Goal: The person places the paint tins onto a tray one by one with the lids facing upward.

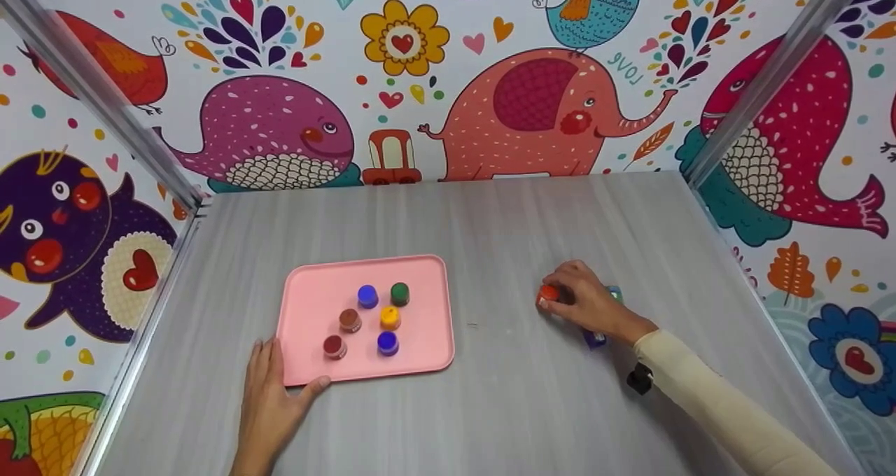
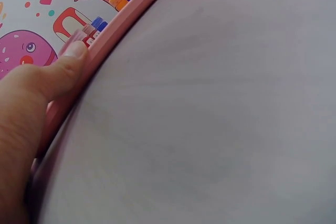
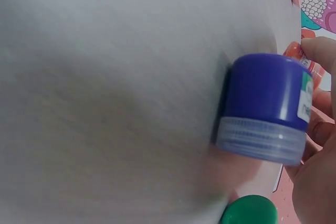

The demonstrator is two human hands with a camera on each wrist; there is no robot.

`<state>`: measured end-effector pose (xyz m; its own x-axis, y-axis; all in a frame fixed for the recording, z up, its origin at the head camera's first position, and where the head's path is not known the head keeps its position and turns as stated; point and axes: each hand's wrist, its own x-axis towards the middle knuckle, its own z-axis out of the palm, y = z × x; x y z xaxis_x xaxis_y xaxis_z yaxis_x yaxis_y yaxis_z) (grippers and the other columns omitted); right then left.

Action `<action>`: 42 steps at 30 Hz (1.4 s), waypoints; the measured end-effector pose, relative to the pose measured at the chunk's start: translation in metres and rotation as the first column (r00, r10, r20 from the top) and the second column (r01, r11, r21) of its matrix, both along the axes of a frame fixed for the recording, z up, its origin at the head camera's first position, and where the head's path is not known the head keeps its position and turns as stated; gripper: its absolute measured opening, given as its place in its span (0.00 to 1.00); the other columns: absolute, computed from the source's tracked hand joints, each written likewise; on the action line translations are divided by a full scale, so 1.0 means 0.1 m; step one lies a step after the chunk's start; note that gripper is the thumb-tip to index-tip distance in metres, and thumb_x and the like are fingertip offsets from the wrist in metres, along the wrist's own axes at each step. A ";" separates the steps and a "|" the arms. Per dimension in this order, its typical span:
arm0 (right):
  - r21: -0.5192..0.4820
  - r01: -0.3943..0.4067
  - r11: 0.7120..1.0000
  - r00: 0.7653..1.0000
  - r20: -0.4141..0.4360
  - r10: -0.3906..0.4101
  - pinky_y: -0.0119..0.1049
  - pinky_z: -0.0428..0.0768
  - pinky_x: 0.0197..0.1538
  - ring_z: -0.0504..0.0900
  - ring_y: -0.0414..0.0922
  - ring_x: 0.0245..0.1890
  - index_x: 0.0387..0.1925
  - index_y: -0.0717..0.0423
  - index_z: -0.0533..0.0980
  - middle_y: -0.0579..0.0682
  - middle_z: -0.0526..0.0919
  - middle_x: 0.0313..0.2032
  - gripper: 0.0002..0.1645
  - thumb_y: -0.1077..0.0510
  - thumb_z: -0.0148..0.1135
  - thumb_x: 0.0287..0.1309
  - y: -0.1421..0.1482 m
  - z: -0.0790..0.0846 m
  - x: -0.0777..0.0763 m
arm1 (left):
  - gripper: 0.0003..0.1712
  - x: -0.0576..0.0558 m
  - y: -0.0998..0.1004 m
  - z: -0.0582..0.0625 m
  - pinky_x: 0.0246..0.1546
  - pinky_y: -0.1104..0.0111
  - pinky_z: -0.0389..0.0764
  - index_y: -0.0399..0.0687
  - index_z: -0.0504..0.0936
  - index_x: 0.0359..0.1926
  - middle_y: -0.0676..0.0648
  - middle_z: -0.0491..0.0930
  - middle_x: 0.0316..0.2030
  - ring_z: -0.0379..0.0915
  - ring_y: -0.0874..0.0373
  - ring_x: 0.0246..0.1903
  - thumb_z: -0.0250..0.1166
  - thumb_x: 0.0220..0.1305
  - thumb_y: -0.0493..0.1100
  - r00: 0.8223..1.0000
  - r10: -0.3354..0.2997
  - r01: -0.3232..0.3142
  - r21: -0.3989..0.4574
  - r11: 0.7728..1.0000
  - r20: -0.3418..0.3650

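Head view: one pink tray (image 1: 308, 287) carries six jars: two blue jars (image 1: 367, 296), one green jar (image 1: 400, 294), one yellow jar (image 1: 390, 318), one brown jar (image 1: 349, 320), one dark red jar (image 1: 334, 347). Left hand (image 1: 269, 395), thumb and fingers apart, touches the tray's near left corner. Right hand (image 1: 588, 301), right of the tray, pinches one orange-red jar (image 1: 548, 294); one purple jar (image 1: 596, 339) is partly covered.
Left wrist view: thumb on the rim; jars beyond partly hidden.
Right wrist view: one purple jar beside the hand; one green lid (image 3: 250, 211), cut off below.

Head cam forward-down; wrist cams close; left, head share tray (image 1: 423, 280).
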<state>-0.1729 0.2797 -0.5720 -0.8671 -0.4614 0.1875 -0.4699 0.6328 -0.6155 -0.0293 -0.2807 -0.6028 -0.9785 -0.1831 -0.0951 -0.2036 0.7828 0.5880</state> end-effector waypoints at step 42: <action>0.018 0.018 1.000 0.994 0.110 -0.020 0.51 0.79 0.66 0.75 0.48 0.60 0.52 0.48 0.86 0.44 0.84 0.51 0.16 0.58 0.81 0.65 -0.15 -0.01 0.01 | 0.79 0.00 0.01 0.00 0.83 0.34 0.40 0.31 0.43 0.88 0.25 0.44 0.85 0.31 0.29 0.86 0.80 0.59 0.71 1.000 0.019 -0.020 0.011 1.000 0.012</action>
<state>-0.1720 0.2651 -0.5727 -0.8908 -0.4468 0.0827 -0.3873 0.6515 -0.6523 -0.0295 -0.2802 -0.6028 -0.9736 -0.2009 -0.1086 -0.2256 0.7721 0.5941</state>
